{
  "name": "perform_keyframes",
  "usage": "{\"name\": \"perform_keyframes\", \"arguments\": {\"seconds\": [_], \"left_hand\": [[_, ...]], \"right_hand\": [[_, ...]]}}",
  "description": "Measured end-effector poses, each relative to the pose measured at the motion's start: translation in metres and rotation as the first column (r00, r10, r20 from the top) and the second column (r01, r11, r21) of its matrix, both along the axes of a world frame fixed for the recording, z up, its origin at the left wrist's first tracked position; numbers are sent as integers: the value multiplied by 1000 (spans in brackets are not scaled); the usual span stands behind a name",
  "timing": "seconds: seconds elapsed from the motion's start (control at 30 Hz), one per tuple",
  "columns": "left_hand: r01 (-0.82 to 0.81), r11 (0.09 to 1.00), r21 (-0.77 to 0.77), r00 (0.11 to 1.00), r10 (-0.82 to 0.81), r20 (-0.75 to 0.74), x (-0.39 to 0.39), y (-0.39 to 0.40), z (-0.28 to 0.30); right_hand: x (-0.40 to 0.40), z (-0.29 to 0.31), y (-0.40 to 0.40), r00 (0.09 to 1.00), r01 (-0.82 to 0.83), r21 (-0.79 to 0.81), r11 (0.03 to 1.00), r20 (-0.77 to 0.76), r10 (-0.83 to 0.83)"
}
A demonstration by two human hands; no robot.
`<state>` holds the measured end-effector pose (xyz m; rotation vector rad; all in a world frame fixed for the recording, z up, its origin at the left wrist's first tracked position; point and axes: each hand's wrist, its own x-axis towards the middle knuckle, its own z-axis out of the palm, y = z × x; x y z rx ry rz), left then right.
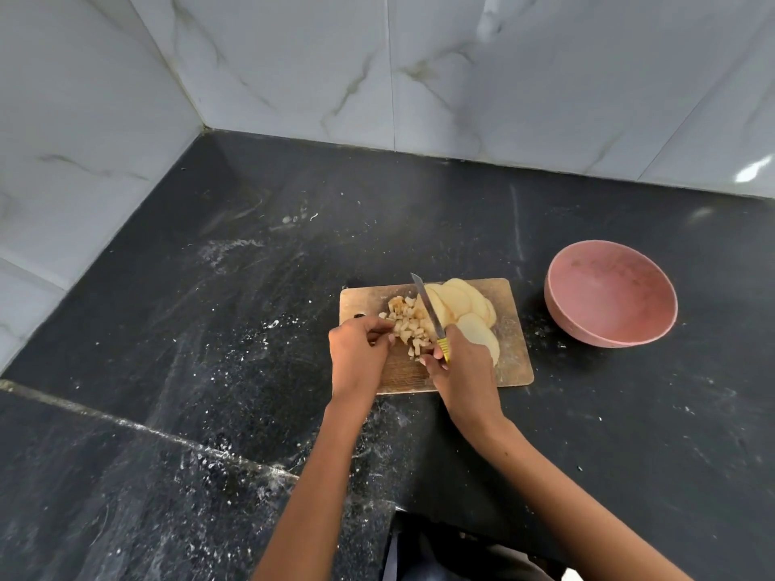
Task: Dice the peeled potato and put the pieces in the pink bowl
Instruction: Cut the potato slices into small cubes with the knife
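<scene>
Right hand (459, 362) grips the knife (428, 309) by its yellow handle — blade angled to 11 o'clock, lying between the dice (409, 325) and the slices (465, 312). Left hand (358, 350), fingers curled, touches the dice pile at its 3 o'clock. All on the board (513, 358). Bowl (610, 293) sits apart at the board's 3 o'clock — no pieces visible in it.

Potato slices (465, 306) and dice (409, 325) on board (513, 350), bowl (610, 293) right.
</scene>
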<state>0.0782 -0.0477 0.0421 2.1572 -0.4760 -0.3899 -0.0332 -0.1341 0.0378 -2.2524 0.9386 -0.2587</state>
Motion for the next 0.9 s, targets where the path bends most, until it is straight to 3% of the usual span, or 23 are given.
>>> {"name": "perform_keyframes", "arguments": {"seconds": [0.13,0.3,0.43,0.6,0.9], "left_hand": [[40,999,16,990,-41,135,-5,6,-1],[114,987,115,950,-142,277,-5,2,-2],[231,959,165,916,-272,295,-3,-12,3],[314,889,334,865,-413,286,-2,-36,4],[348,881,320,814,-454,364,6,-46,-7]], "right_hand": [[-7,0,-1,998,-44,-26,999,-48,43],[6,6,-3,997,12,35,999,74,-14],[-12,12,-25,982,139,77,987,115,-147],[-42,5,-50,967,195,147,970,139,-215],[-49,-5,-51,978,167,179,970,95,-186]]}}
